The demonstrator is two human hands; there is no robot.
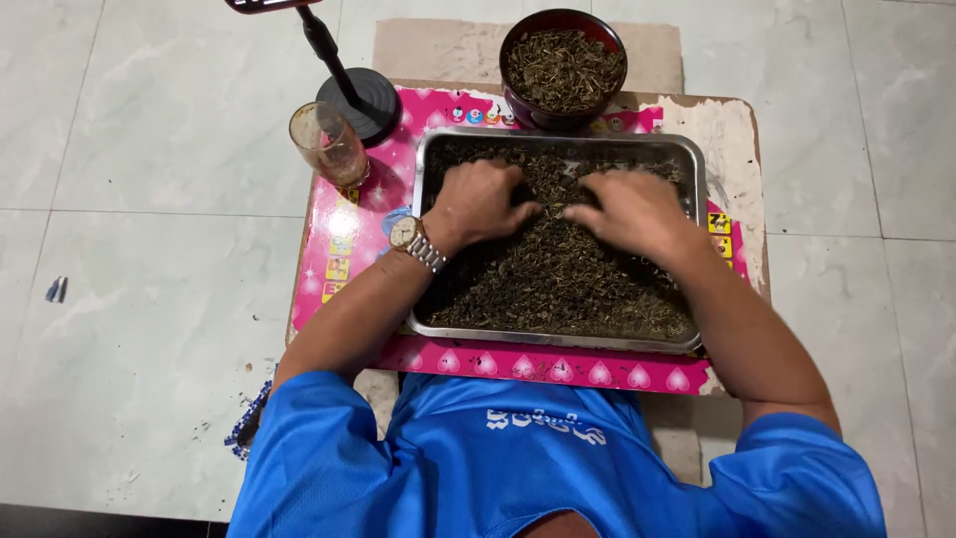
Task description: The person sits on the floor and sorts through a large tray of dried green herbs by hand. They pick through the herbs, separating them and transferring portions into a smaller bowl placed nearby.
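Note:
A rectangular metal tray (697,169) holds a heap of dark dried leaves (558,279). It rests on a small pink table (349,249). My left hand (480,199), with a metal wristwatch (413,239) on the wrist, lies palm down in the leaves at the tray's upper left. My right hand (629,204) lies palm down in the leaves at the upper right. The fingertips of both hands point toward each other and nearly meet, pressing into the pile. I cannot tell whether either hand grips any leaves.
A dark red bowl (518,100) full of the same dried leaves stands behind the tray. A drinking glass (329,144) stands at the table's back left, beside a black round stand base (363,100). Pale tiled floor (149,299) surrounds the table.

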